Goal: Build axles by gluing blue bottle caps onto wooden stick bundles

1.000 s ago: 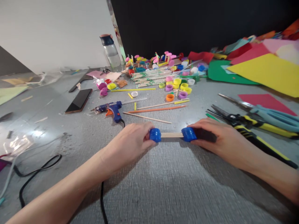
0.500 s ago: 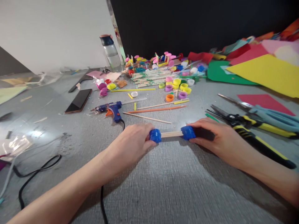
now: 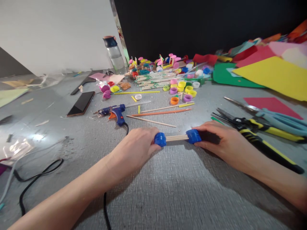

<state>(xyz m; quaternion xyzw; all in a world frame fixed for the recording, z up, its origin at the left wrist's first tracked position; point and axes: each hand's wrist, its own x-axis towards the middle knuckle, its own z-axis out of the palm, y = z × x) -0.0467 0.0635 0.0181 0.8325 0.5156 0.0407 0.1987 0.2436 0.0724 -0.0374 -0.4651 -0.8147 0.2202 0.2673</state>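
Observation:
A short bundle of wooden sticks (image 3: 177, 137) lies just above the grey table with a blue bottle cap on each end. My left hand (image 3: 134, 147) is closed on the left blue cap (image 3: 160, 139). My right hand (image 3: 222, 142) is closed on the right blue cap (image 3: 193, 136). The two hands face each other across the sticks. My fingertips are partly hidden behind the caps.
A blue glue gun (image 3: 115, 112) with a black cord (image 3: 105, 204) lies ahead left, by a phone (image 3: 81, 103). Loose sticks (image 3: 161, 112), coloured caps (image 3: 182, 89) and a water bottle (image 3: 114, 54) sit farther back. Scissors (image 3: 271, 115), pliers (image 3: 257, 135) and coloured paper sheets (image 3: 273, 75) are at the right.
The right end of the stick piece has risen very slightly; otherwise both hands keep the same hold.

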